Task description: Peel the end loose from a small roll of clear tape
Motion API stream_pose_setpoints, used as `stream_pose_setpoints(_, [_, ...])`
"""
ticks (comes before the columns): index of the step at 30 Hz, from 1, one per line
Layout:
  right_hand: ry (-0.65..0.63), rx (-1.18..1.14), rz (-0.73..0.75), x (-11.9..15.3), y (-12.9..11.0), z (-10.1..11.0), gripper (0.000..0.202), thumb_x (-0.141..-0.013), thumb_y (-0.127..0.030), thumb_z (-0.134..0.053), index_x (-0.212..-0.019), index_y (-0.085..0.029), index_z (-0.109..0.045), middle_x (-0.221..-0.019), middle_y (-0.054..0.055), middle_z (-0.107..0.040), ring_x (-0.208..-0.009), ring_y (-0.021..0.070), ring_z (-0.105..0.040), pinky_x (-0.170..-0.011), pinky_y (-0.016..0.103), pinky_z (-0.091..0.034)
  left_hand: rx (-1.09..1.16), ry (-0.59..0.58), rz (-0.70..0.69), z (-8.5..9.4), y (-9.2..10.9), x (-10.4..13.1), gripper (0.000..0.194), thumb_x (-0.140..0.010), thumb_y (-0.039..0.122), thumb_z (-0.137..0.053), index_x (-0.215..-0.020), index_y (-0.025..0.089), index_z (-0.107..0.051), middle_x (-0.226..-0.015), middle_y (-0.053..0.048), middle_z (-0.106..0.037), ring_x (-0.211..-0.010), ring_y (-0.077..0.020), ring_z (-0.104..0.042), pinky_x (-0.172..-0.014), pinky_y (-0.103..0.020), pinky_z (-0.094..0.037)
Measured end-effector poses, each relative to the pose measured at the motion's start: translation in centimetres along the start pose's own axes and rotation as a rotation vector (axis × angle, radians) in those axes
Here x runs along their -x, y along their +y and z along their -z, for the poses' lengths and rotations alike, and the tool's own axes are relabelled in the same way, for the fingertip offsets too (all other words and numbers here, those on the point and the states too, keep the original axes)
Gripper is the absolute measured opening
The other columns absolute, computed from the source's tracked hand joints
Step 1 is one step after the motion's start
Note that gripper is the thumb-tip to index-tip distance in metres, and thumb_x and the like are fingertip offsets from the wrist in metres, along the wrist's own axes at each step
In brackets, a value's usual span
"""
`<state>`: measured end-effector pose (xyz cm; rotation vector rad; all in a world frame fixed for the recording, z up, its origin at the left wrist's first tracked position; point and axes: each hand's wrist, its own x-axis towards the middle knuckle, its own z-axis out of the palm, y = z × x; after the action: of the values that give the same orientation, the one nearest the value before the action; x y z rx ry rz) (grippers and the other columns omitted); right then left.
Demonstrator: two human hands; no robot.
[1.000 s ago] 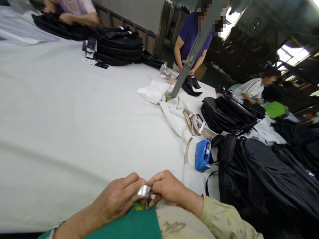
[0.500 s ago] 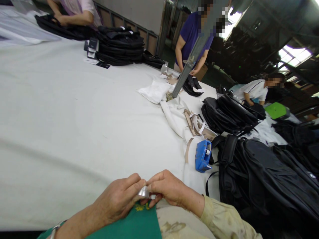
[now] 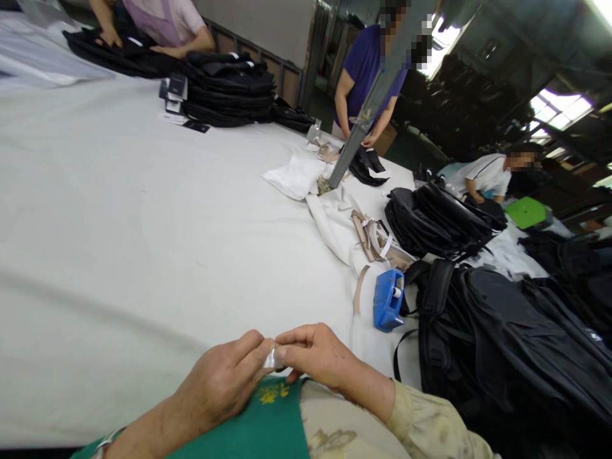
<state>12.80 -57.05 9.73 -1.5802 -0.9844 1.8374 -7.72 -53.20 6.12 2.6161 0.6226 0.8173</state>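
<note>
Low in the head view, my left hand [image 3: 229, 376] and my right hand [image 3: 318, 357] meet in front of my green apron [image 3: 239, 433]. Pinched between their fingertips is a small shiny roll [image 3: 271, 359] that looks like clear tape. My fingers cover most of it. Both hands are closed, with thumbs and forefingers close together, just off the table's near edge. Beyond my right hand, a blue tape dispenser [image 3: 388, 301] stands on the white-covered table [image 3: 157, 236].
Black backpacks [image 3: 507, 338] lie heaped on the right, with another pile [image 3: 440, 217] behind. More stacked black bags [image 3: 229, 89] stand at the far edge. A slanting metal post [image 3: 356, 137] rises near paper scraps [image 3: 375, 236]. Several people work around the table.
My fingers have closed further over the shiny roll, so less of it shows, and the small white piece is hidden. At the far left, a person's hands have moved apart over a black bag.
</note>
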Motion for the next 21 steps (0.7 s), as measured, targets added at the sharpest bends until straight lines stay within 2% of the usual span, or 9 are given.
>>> stream_pose_setpoints(4, [-0.061, -0.038, -0.006, -0.3, 0.5, -0.3, 0.033, -0.074, -0.039, -0.073, -0.092, -0.013, -0.080, -0.081, 0.008, -0.074, -0.066, 0.0141, -0.065, -0.067, 0.029, -0.056, 0.012, -0.024, 0.004, -0.5, -0.2, 0.6, 0.019, -0.099, 0.016, -0.040, -0.114, 0.016, -0.052, -0.078, -0.001, -0.051, -0.058, -0.0155, -0.053, -0.050, -0.027, -0.042])
stream_pose_setpoints(10, [0.032, -0.065, -0.070, -0.6, 1.3, -0.6, 0.028, -0.067, -0.024, -0.066, -0.088, -0.015, -0.081, -0.073, 0.005, -0.074, -0.063, 0.0155, -0.066, -0.066, 0.030, -0.057, 0.049, -0.026, 0.048, -1.3, -0.5, 1.5, 0.022, -0.100, 0.019, -0.039, -0.118, 0.017, -0.052, -0.082, -0.002, -0.053, -0.060, -0.0144, -0.054, -0.054, -0.025, -0.044])
stream_pose_setpoints(14, [-0.031, -0.138, -0.035, -0.3, 0.8, -0.4, 0.034, -0.070, -0.036, -0.074, -0.094, -0.012, -0.080, -0.083, 0.009, -0.075, -0.069, 0.0159, -0.067, -0.069, 0.030, -0.057, 0.009, -0.026, 0.033, -0.8, -0.2, 1.1, 0.022, -0.099, 0.017, -0.040, -0.117, 0.016, -0.052, -0.080, -0.002, -0.052, -0.059, -0.0145, -0.054, -0.052, -0.026, -0.043])
stream_pose_setpoints(17, [-0.049, -0.171, -0.041, -0.2, 0.4, -0.3, 0.044, -0.066, -0.046, -0.082, -0.092, -0.010, -0.080, -0.082, 0.010, -0.075, -0.068, 0.0152, -0.066, -0.069, 0.030, -0.057, -0.019, -0.028, 0.008, -0.5, -0.1, 0.9, 0.020, -0.099, 0.016, -0.041, -0.115, 0.015, -0.052, -0.079, -0.002, -0.051, -0.057, -0.0149, -0.053, -0.050, -0.027, -0.042])
stream_pose_setpoints(21, [-0.052, -0.173, -0.037, -0.3, 0.6, -0.3, 0.047, -0.061, -0.047, -0.087, -0.089, -0.010, -0.080, -0.079, 0.009, -0.074, -0.064, 0.0134, -0.064, -0.068, 0.029, -0.056, -0.010, -0.032, 0.015, -0.8, -0.1, 1.1, 0.019, -0.099, 0.015, -0.040, -0.113, 0.016, -0.053, -0.078, -0.001, -0.050, -0.057, -0.0159, -0.052, -0.049, -0.029, -0.040])
